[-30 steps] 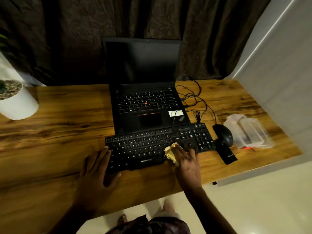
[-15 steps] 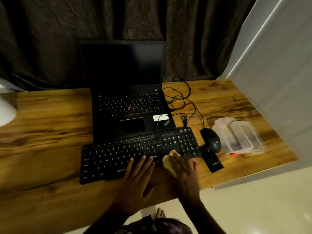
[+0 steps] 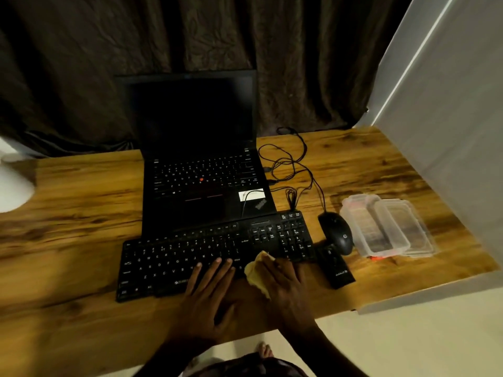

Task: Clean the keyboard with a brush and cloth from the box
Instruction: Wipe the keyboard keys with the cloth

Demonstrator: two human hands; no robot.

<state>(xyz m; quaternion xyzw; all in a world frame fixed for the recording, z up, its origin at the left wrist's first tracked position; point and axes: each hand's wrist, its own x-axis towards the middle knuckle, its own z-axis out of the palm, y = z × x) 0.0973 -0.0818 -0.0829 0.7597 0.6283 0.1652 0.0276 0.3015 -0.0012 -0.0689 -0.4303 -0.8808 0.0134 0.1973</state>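
A black keyboard lies on the wooden table in front of an open laptop. My left hand rests on its front edge near the space bar, fingers straight on the keys. My right hand holds a crumpled yellow cloth against the keys left of the number pad; the cloth sticks out by the thumb. A clear plastic box with its lid beside it stands at the right. No brush can be made out.
The dark laptop stands behind the keyboard, with tangled cables to its right. A black mouse and a flat black object lie between keyboard and box. A white pot is far left, a grey wall at the right.
My left hand moved from the keyboard's left end to its middle, beside my right hand. The right hand with the cloth stayed on the lower right keys. The view shifted.
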